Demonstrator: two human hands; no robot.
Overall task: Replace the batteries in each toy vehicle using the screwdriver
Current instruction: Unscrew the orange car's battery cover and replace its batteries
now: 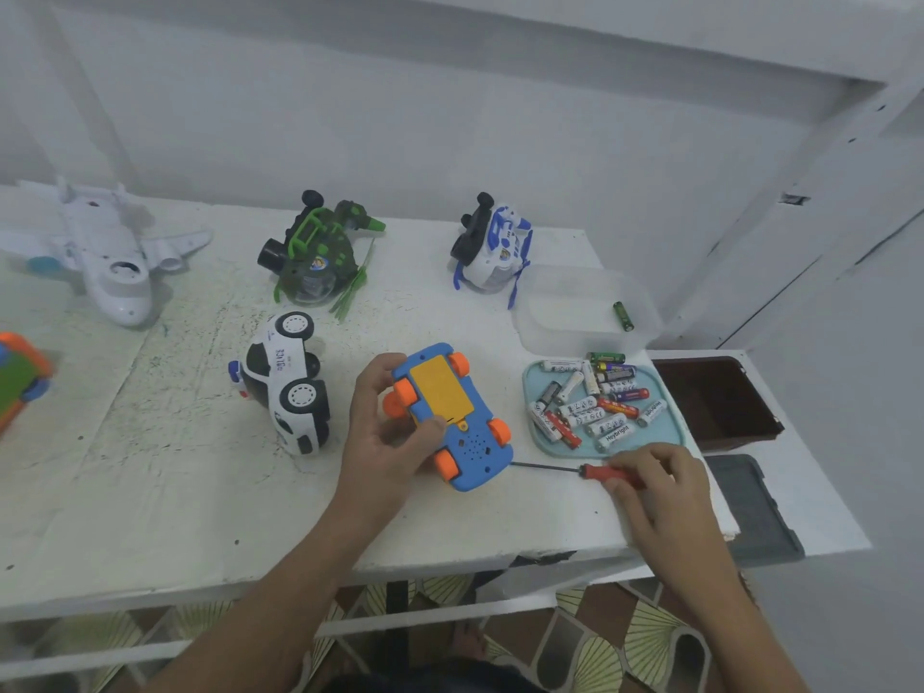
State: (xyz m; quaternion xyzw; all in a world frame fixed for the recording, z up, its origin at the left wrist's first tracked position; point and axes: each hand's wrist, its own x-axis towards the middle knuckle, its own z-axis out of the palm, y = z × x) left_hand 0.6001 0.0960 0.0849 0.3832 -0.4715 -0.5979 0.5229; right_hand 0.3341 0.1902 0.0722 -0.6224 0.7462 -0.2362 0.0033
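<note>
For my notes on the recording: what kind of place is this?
Probably a home work corner, not a workshop: a worn white table set against a plain white wall, a patterned tile floor below, with toys and a tray of batteries laid out.

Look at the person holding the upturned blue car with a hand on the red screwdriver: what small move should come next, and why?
Probably lift the screwdriver and bring its tip to the screw at the yellow battery cover's tab. The left hand already holds the blue car underside up with the cover closed, and the right hand grips the handle while the tool lies on the table.
</note>
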